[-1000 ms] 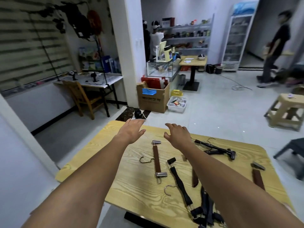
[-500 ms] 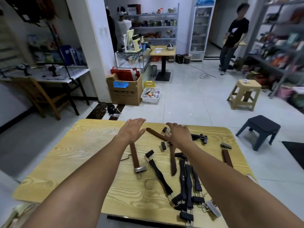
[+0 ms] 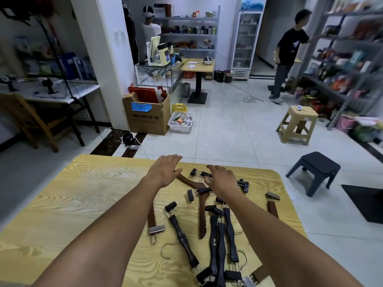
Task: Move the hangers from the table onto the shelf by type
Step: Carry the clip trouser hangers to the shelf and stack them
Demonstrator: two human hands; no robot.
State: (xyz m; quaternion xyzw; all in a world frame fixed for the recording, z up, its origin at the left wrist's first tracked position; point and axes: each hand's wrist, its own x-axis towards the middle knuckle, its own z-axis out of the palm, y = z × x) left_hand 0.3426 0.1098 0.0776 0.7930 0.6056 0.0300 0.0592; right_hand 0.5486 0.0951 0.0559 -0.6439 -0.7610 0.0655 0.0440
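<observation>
Several hangers lie scattered on the yellow wooden table. A curved brown wooden hanger lies in the middle, near my hands. Black clip hangers are bunched toward the near right, and another black clip hanger lies slanted beside them. A brown clip hanger shows partly under my left forearm. Another brown one lies at the right edge. My left hand hovers with fingers straight over the table's far part. My right hand reaches over the far hangers, fingers loosely bent, holding nothing. Metal shelving stands at the far right.
Beyond the table a dark stool and a beige stool stand on the tiled floor. A cardboard box and a white bin sit by the pillar. A person stands at the shelving; another stands further back.
The view has swung right and slightly down, bringing the shelving and stools into sight. Both hands stay stretched out over the far hangers, holding nothing.
</observation>
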